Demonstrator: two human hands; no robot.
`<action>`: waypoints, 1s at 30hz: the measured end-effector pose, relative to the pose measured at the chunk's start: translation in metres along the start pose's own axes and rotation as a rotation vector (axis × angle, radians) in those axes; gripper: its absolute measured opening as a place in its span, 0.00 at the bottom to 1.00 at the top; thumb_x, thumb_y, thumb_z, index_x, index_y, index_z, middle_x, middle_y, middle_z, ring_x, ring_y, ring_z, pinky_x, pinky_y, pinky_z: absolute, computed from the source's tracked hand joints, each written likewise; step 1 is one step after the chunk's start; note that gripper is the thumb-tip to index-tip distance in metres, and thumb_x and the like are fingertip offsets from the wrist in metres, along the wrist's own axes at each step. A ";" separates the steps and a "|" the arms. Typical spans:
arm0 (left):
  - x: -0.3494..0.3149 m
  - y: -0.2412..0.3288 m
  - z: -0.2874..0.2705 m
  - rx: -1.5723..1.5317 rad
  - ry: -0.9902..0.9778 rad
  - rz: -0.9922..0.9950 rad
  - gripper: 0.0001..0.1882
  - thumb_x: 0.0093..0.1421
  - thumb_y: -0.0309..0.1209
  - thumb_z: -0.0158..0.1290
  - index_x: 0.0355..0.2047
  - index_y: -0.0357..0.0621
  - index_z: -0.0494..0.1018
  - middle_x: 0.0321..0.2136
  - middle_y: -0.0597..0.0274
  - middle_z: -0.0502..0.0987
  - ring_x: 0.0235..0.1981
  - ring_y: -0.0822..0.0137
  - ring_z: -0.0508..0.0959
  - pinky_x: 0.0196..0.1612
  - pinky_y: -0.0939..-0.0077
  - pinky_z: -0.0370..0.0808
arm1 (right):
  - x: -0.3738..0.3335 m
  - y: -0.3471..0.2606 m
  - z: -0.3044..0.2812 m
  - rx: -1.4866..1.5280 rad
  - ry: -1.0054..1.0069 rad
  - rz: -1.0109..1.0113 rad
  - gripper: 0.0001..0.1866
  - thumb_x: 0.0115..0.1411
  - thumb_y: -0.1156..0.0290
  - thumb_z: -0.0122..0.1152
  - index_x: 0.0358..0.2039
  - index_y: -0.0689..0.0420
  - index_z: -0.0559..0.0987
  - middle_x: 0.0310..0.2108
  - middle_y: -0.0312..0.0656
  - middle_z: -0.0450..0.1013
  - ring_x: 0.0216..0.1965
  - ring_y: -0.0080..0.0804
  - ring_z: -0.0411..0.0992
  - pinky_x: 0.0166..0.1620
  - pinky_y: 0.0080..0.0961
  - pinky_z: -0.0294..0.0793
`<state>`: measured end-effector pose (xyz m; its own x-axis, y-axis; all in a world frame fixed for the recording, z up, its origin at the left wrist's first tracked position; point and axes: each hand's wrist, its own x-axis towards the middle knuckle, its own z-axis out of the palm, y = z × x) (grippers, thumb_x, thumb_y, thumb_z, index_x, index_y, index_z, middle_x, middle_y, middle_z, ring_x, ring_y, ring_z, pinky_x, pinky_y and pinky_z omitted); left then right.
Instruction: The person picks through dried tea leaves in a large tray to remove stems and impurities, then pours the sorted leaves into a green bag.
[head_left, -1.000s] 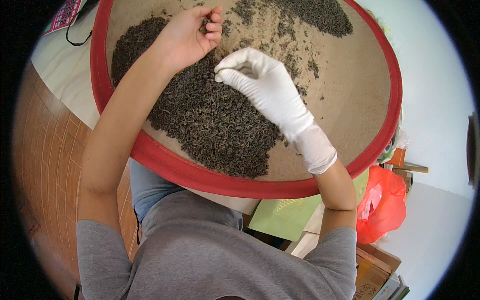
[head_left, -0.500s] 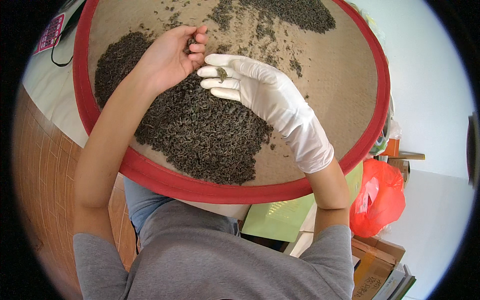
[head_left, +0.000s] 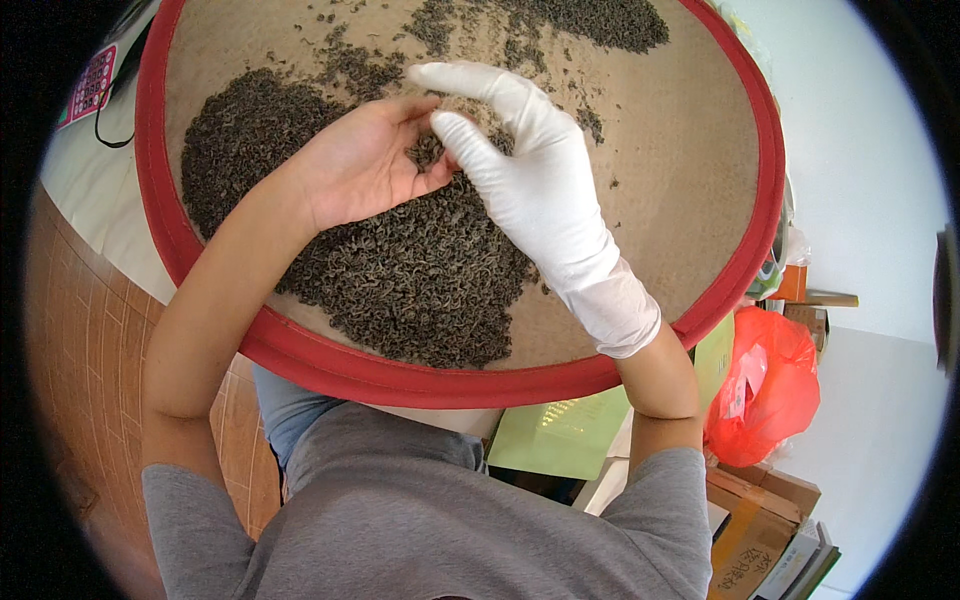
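Note:
Dark, curled dried tea leaves (head_left: 420, 290) lie heaped on a round, red-rimmed tray (head_left: 680, 200) with a tan surface. My bare left hand (head_left: 365, 165) is over the heap, palm turned inward, its fingers and thumb apart. Dark leaves show in the gap between them; whether any rest in the hand I cannot tell. Facing it from the right, my right hand (head_left: 520, 140) wears a white glove. Its fingers arch forward and its thumb stands apart from them, the thumb tip close to the left fingertips. Nothing shows in the gloved hand.
Another tea pile (head_left: 610, 22) lies at the tray's far side, with loose leaves scattered between. A red plastic bag (head_left: 765, 375), a cardboard box (head_left: 745, 530) and a green bag (head_left: 560, 435) are at the right and below. A pink keypad device (head_left: 90, 85) is at far left.
My left hand has come nearer and its curled fingers have spread. My right hand has turned from palm up, with a bit of leaf on its fingers, to thumb toward me, fingers arched farther away.

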<state>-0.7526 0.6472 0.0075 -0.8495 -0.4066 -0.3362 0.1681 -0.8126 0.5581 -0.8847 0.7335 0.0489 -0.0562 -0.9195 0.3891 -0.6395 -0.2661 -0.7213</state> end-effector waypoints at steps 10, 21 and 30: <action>0.008 0.027 -0.032 -0.290 0.025 0.211 0.10 0.68 0.27 0.37 0.40 0.33 0.66 0.31 0.63 0.68 0.28 0.75 0.68 0.31 0.84 0.71 | -0.044 -0.031 0.024 -0.502 -0.576 -0.697 0.19 0.51 0.66 0.55 0.44 0.57 0.75 0.44 0.43 0.72 0.51 0.39 0.68 0.53 0.36 0.69; 0.010 0.046 -0.061 -0.359 -0.090 0.240 0.10 0.69 0.26 0.35 0.40 0.32 0.65 0.31 0.62 0.66 0.28 0.71 0.66 0.32 0.79 0.68 | -0.060 -0.019 0.050 -1.013 -0.482 -0.781 0.19 0.52 0.66 0.51 0.40 0.63 0.78 0.47 0.48 0.73 0.54 0.43 0.66 0.61 0.40 0.60; 0.008 0.049 -0.069 -0.316 -0.148 0.264 0.10 0.69 0.27 0.36 0.41 0.33 0.65 0.31 0.62 0.66 0.28 0.71 0.65 0.32 0.79 0.68 | -0.040 -0.026 0.006 -0.658 -0.539 -0.434 0.27 0.43 0.63 0.67 0.45 0.56 0.72 0.44 0.43 0.68 0.47 0.40 0.68 0.50 0.36 0.69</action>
<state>-0.7165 0.5760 -0.0201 -0.8156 -0.5719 -0.0879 0.5143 -0.7861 0.3429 -0.8615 0.7751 0.0491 0.5434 -0.8320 0.1118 -0.8336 -0.5505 -0.0450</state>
